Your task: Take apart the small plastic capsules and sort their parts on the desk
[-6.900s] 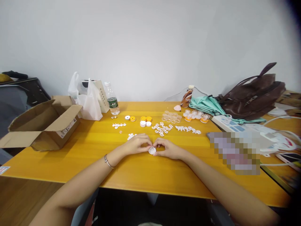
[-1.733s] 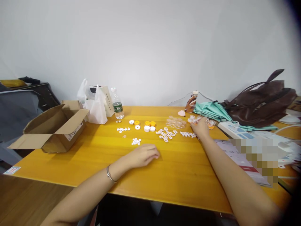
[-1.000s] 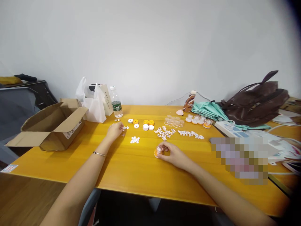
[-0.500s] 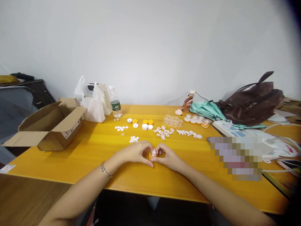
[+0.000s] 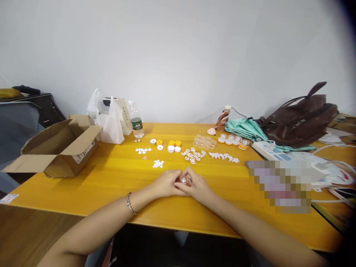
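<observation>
Between my two hands, close above the yellow table, is a small round piece with a clear dome; its orange base is mostly covered by fingers. My left hand curls round it from the left, and my right hand grips it from the other side, the fingertips meeting. Beyond them lie white discs, white fan-shaped pieces and a row of small white pieces. White and orange round bases stand farther back, beside clear domes. Several domed pieces with bases sit at the right.
An open cardboard box, a white plastic bag and a water bottle stand at the left. A brown drink bottle, green cloth, brown bag and power strip with cables occupy the right.
My left hand has moved right and closed in round the domed piece, and the fingers of both hands now meet. The orange base, visible earlier, is mostly covered.
</observation>
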A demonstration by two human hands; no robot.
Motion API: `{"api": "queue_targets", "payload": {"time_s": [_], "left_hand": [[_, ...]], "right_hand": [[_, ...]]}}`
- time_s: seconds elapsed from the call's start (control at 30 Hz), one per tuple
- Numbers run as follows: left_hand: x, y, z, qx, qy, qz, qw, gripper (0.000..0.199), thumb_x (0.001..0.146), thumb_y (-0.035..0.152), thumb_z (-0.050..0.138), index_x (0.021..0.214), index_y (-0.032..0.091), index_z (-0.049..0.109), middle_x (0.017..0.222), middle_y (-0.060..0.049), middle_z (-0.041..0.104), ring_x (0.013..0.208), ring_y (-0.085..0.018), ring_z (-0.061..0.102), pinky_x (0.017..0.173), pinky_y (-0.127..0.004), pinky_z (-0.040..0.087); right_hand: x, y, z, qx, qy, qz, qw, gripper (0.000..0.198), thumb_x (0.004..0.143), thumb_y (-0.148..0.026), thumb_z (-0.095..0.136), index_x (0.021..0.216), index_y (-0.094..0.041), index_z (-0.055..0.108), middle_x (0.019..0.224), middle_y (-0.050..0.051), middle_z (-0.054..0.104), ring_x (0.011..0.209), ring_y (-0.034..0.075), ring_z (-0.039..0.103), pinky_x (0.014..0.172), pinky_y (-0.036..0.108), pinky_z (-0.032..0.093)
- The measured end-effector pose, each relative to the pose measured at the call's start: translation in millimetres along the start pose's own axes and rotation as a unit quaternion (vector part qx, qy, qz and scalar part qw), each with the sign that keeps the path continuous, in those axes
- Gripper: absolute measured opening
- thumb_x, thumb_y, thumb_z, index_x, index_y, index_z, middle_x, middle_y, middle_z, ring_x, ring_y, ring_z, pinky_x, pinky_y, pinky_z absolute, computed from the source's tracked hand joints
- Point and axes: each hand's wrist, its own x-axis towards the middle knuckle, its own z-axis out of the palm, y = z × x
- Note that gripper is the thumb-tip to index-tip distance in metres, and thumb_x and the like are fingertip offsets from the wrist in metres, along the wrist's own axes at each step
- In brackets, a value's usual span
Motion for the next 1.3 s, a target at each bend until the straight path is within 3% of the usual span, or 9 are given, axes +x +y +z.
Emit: {"api": "queue_targets", "payload": {"time_s": [0.2,0.4,0.53,0.63,0.73,0.83,0.93,1.1,1.3], "left_hand": [[3.7,-3.2,3.8,-0.038,0.011,-0.051,0.998,0.029,0.057,0.031,0.069,0.068,0.015,0.048,0.062,0.005,0.051,0.054,-0.008,0.043,0.048,-0.018,0.029],[5.4,-6.4,-0.9,-0.069,-0.022,-0.034,0.997,0.025,0.054,0.024,0.068,0.067,0.014,0.05,0.06,0.005,0.052,0.053,-0.007,0.043,0.047,-0.017,0.03],[4.5,-6.7,-3.0,-0.107,-0.042,-0.017,0.993,0.023,0.057,0.023,0.067,0.072,0.013,0.053,0.063,0.004,0.053,0.056,-0.007,0.044,0.051,-0.018,0.034],[4.8,-7.8,-2.5,-0.102,-0.036,-0.019,0.994,0.028,0.057,0.027,0.07,0.074,0.014,0.052,0.062,0.005,0.052,0.055,-0.007,0.043,0.051,-0.018,0.033],[5.4,-8.7,-1.7,-0.102,-0.033,-0.03,0.994,0.035,0.056,0.035,0.071,0.074,0.014,0.05,0.061,0.005,0.05,0.054,-0.007,0.043,0.05,-0.018,0.033],[5.9,-9.3,-1.2,-0.106,-0.034,-0.016,0.994,0.031,0.06,0.034,0.069,0.075,0.014,0.051,0.064,0.004,0.052,0.056,-0.008,0.044,0.053,-0.018,0.034],[6.1,-10.5,-0.5,-0.108,-0.032,-0.023,0.993,0.03,0.059,0.031,0.07,0.074,0.014,0.05,0.065,0.003,0.053,0.057,-0.008,0.045,0.053,-0.019,0.035],[6.7,-9.7,-1.5,-0.106,-0.034,-0.036,0.993,0.038,0.055,0.037,0.073,0.075,0.014,0.049,0.064,0.004,0.053,0.056,-0.008,0.044,0.05,-0.018,0.034],[7.9,-10.6,-2.6,-0.103,-0.03,-0.04,0.993,0.034,0.056,0.033,0.073,0.072,0.014,0.049,0.063,0.004,0.053,0.055,-0.008,0.045,0.05,-0.018,0.034]], "right_hand": [[1.0,-7.0,-2.5,-0.05,-0.011,-0.026,0.998,0.017,0.078,-0.037,0.052,0.079,-0.023,0.043,0.064,-0.004,0.055,0.054,0.012,0.049,0.053,0.024,0.036],[-0.5,-13.0,-12.2,-0.114,-0.057,-0.119,0.985,0.007,0.079,-0.025,0.049,0.084,-0.021,0.047,0.08,0.002,0.058,0.073,0.017,0.053,0.069,0.03,0.04],[-2.2,-15.3,-20.3,-0.105,-0.069,-0.181,0.976,0.019,0.077,-0.022,0.05,0.096,-0.021,0.047,0.094,0.006,0.057,0.085,0.019,0.053,0.078,0.033,0.041],[-1.9,-13.6,-19.3,-0.127,-0.014,-0.146,0.981,0.035,0.075,-0.034,0.056,0.103,-0.018,0.044,0.098,0.011,0.055,0.088,0.023,0.052,0.077,0.035,0.042],[-1.8,-11.2,-14.7,-0.168,0.0,-0.077,0.983,0.035,0.077,-0.045,0.054,0.098,-0.018,0.046,0.083,0.008,0.059,0.074,0.022,0.054,0.067,0.035,0.042],[-2.7,-11.1,-13.0,-0.182,-0.013,-0.106,0.977,0.022,0.081,-0.035,0.049,0.096,-0.019,0.047,0.085,0.007,0.06,0.075,0.021,0.055,0.07,0.035,0.041],[-3.4,-12.3,-13.8,-0.187,0.015,-0.144,0.972,0.036,0.075,-0.036,0.055,0.104,-0.018,0.044,0.1,0.01,0.057,0.089,0.024,0.053,0.076,0.036,0.039],[-3.1,-13.1,-13.0,-0.209,0.014,-0.091,0.974,0.03,0.08,-0.04,0.05,0.1,-0.019,0.046,0.083,0.007,0.061,0.076,0.023,0.056,0.072,0.036,0.038],[-3.2,-13.7,-13.9,-0.206,0.025,-0.108,0.972,0.038,0.076,-0.038,0.053,0.106,-0.014,0.045,0.097,0.011,0.058,0.084,0.024,0.053,0.074,0.037,0.038]]}}
